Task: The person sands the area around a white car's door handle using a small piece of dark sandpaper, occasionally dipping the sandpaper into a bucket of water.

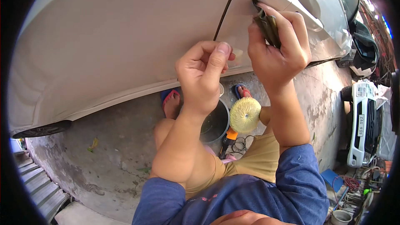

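Observation:
I crouch beside a silver car point(125, 37). My right hand point(277, 48) grips a dark folded sheet, perhaps sandpaper point(268, 27), pressed against the door panel just below the door handle point(287, 2). My left hand point(204, 73) is held next to it with its fingers curled. Thumb and fingers pinch together near a small pale patch point(238, 52) on the panel. Whether the left hand holds anything I cannot tell. The seam between two body panels point(227, 10) runs down just above my left hand.
Between my feet on the concrete floor stand a dark bucket point(216, 123) and a polisher with a yellow wool pad point(245, 114) and an orange grip. A white bumper point(362, 121) and car parts lie at the right. Steps point(39, 183) drop at lower left.

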Available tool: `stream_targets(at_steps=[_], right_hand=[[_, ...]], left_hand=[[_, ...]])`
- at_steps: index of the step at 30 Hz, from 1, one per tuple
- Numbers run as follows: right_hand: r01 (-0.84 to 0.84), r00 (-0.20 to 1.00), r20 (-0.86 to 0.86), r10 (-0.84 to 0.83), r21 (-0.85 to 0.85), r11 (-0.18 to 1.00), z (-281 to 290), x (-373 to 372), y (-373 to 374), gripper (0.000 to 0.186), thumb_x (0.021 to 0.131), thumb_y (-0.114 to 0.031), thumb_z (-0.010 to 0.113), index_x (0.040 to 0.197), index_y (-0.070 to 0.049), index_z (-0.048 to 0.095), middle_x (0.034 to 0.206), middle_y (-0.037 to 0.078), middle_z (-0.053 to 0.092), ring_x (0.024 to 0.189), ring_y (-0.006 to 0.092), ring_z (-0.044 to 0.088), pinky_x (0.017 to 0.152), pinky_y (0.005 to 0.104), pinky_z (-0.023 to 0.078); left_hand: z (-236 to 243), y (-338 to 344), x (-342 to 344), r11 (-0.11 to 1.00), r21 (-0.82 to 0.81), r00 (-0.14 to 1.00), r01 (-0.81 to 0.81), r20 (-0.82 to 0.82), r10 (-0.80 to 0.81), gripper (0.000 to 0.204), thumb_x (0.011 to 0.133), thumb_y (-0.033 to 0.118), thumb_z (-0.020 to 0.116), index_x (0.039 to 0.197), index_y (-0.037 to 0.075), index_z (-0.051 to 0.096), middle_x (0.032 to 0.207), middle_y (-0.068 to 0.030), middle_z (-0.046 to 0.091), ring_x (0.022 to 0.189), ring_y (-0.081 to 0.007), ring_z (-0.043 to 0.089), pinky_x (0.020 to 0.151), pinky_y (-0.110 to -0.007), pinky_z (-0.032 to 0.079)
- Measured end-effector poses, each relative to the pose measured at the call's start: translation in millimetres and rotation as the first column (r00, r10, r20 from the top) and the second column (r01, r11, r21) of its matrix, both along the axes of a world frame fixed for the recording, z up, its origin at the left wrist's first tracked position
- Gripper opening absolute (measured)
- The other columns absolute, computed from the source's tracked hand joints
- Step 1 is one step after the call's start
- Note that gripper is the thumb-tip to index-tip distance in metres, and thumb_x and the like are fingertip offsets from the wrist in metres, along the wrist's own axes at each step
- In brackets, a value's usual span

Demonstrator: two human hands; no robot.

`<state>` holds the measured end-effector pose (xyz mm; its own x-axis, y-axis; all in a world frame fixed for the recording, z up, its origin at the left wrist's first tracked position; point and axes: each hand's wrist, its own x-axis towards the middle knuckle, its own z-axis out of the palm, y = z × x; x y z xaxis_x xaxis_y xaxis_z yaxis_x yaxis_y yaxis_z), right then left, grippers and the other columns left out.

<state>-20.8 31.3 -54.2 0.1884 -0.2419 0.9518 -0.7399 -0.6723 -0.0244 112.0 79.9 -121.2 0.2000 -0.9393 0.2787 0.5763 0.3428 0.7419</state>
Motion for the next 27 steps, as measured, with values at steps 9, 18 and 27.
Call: stream_targets(at_steps=[9, 18, 27], right_hand=[[0.028, 0.999, -0.041, -0.03, -0.051, 0.998, -1.6, -14.1, -4.8, 0.033, 0.069, 0.009, 0.075, 0.101, -0.001, 0.078, 0.084, 0.008, 0.066, 0.067, 0.0144, 0.063, 0.062, 0.0249, 0.051], [-0.038, 0.978, -0.206, 0.029, -0.042, 0.998, -5.1, -19.0, 19.7, 0.036, 0.06, 0.0, 0.073, 0.095, -0.005, 0.077, 0.084, 0.006, 0.065, 0.076, 0.0286, 0.061, 0.073, 0.0395, 0.054], [-0.057, 0.97, -0.229, 0.08, 0.108, 0.992, -38.7, -34.5, 44.2, 0.053, 0.053, -0.004, 0.072, 0.105, -0.01, 0.08, 0.104, 0.009, 0.067, 0.094, 0.0317, 0.063, 0.079, 0.0419, 0.055]], left_hand=[[4.5, 0.3, -1.3, 1.0, 0.006, 1.0, 0.004, -0.025, -0.003, 0.018, 0.1, 0.016, 0.07, 0.094, -0.001, 0.071, 0.084, -0.0044, 0.072, 0.076, -0.0083, 0.063, 0.068, -0.024, 0.048], [14.5, 1.9, -11.2, 0.995, -0.034, 0.996, -0.093, 0.013, 0.093, 0.016, 0.1, 0.013, 0.068, 0.104, -0.003, 0.07, 0.091, -0.0056, 0.072, 0.085, -0.0092, 0.065, 0.075, -0.025, 0.053], [0.5, 3.1, -11.5, 0.993, 0.01, 0.993, 0.118, 0.022, -0.118, 0.009, 0.098, 0.004, 0.069, 0.104, -0.003, 0.07, 0.089, -0.0024, 0.071, 0.08, -0.0066, 0.064, 0.072, -0.022, 0.053]])
